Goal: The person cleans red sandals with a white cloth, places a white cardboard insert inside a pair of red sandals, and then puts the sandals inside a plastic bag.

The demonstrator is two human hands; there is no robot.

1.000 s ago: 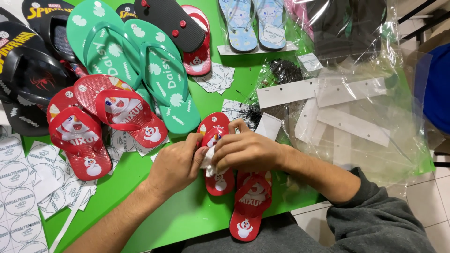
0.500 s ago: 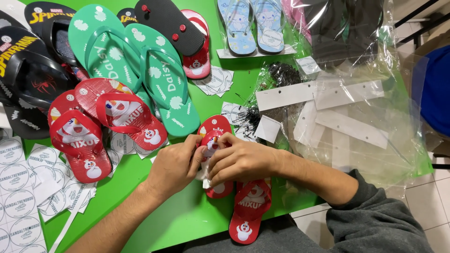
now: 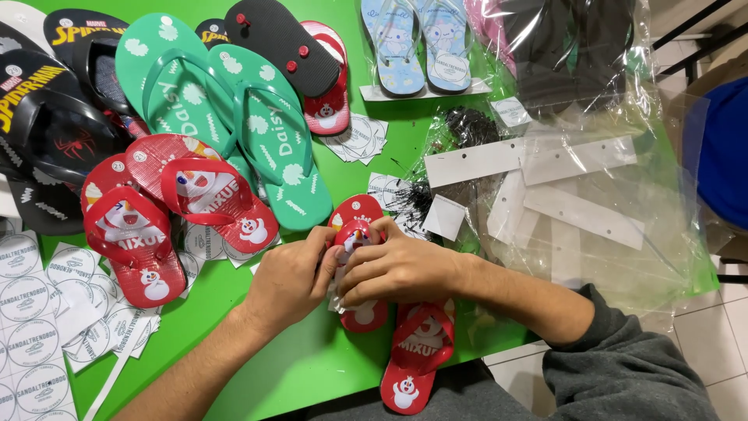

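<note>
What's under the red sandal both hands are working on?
Beneath the red sandal held by the left hand and right hand lies the green table. A white paper scrap peeks out below; the hands hide the rest.

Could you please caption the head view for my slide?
Both hands, left hand and right hand, grip a small red flip-flop on a green table.

- Bright, even overhead light; soft short shadows under the fingers [image 3: 323, 242].
- White glare streaks on the clear plastic bags [image 3: 592, 195] to the right of the fingers.
- Sharp focus throughout; slight wide-angle bending at the edges.
</note>
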